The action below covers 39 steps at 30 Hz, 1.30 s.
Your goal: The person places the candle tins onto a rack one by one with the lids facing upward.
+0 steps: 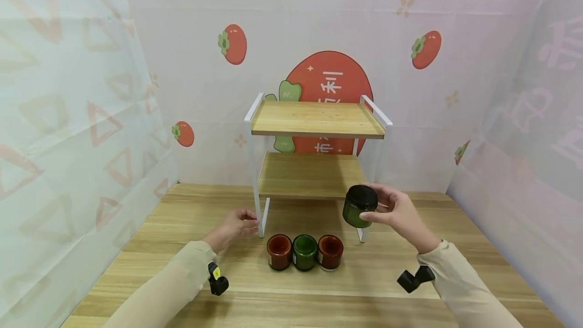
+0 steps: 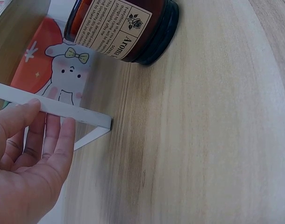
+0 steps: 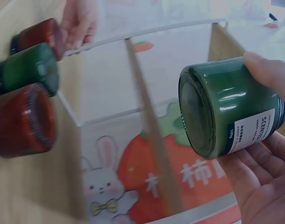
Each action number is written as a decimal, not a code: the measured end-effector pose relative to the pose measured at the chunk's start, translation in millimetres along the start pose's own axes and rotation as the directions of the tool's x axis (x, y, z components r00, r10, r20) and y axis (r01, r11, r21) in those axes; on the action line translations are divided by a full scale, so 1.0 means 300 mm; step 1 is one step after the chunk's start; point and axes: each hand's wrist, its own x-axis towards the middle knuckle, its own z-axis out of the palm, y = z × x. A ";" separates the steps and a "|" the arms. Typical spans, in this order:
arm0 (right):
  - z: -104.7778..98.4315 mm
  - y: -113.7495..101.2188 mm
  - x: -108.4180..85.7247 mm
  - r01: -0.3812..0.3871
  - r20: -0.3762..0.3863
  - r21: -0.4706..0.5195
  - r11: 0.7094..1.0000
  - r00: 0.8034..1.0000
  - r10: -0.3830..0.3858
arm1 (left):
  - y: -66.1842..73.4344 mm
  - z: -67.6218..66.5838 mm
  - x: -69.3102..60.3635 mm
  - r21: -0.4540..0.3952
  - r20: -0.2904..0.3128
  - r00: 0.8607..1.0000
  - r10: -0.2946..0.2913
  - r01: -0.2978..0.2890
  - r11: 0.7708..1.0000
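Note:
My right hand (image 1: 395,211) grips a green glass scented-candle jar (image 1: 358,215) with a black lid on top, held in the air before the shelf rack's right side. Its white label (image 3: 252,130) reads "SCENTED". With thumb and fingertips, my left hand (image 1: 237,227) holds the white front left leg (image 2: 53,106) of the wooden shelf rack (image 1: 314,120). Between the hands, three jars stand in a row on the table, dark lids down: an amber jar (image 1: 279,253), a green jar (image 1: 304,253) and another amber jar (image 1: 330,253).
The rack has an upper board and a middle board (image 1: 314,173) on a white frame. It stands on a wood-grain table (image 1: 255,292). Behind it hangs a pale printed backdrop (image 1: 191,65) with red persimmons, and light sheets close off both sides.

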 end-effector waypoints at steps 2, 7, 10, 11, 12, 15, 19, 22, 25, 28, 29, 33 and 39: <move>-0.009 -0.028 0.010 0.006 -0.011 -0.012 1.000 1.000 -0.006 | 0.001 -0.001 -0.001 0.001 0.007 1.000 0.003 -0.003 1.000; -0.032 -0.092 0.040 0.044 -0.022 -0.025 0.999 0.999 -0.044 | 0.001 -0.003 0.000 0.000 0.019 1.000 0.007 -0.007 1.000; -0.044 -0.127 0.062 0.056 -0.025 -0.024 0.998 0.998 -0.057 | -0.001 -0.002 0.002 0.000 0.011 1.000 0.001 -0.001 1.000; -0.048 -0.139 0.070 0.059 -0.029 -0.028 0.998 0.998 -0.060 | 0.000 -0.002 0.002 0.001 0.009 1.000 0.002 -0.002 1.000; -0.051 -0.152 0.079 0.064 -0.031 -0.030 0.998 0.997 -0.065 | 0.000 -0.002 0.002 0.001 0.005 1.000 0.001 -0.001 1.000; -0.057 -0.194 0.102 0.081 -0.044 -0.040 0.996 0.996 -0.083 | 0.001 -0.002 0.001 0.000 0.003 1.000 0.005 -0.005 1.000; -0.058 -0.253 0.128 0.077 -0.072 -0.065 0.995 0.994 -0.082 | 0.002 -0.003 -0.003 -0.001 0.014 1.000 0.014 -0.014 1.000; -0.054 -0.295 0.149 0.064 -0.098 -0.069 0.996 0.993 -0.071 | 0.002 -0.005 -0.003 0.003 0.015 1.000 0.011 -0.011 1.000; -0.050 -0.333 0.176 0.061 -0.121 -0.041 0.997 0.991 -0.065 | 0.002 -0.005 -0.002 0.003 0.006 1.000 0.000 0.000 1.000; -0.049 -0.370 0.206 0.080 -0.121 -0.005 0.997 0.989 -0.080 | 0.005 -0.002 -0.003 0.006 0.002 1.000 0.000 0.000 1.000; -0.050 -0.383 0.216 0.085 -0.123 0.007 0.996 0.989 -0.083 | 0.006 0.000 -0.003 0.006 0.002 1.000 -0.002 0.002 1.000; -0.054 -0.438 0.255 0.106 -0.130 0.012 0.994 0.986 -0.103 | 0.006 0.002 -0.004 0.006 0.011 1.000 0.004 -0.004 1.000; -0.046 -0.515 0.321 0.138 -0.152 0.020 0.990 0.979 -0.133 | 0.003 -0.001 -0.002 -0.011 0.011 1.000 0.010 -0.010 1.000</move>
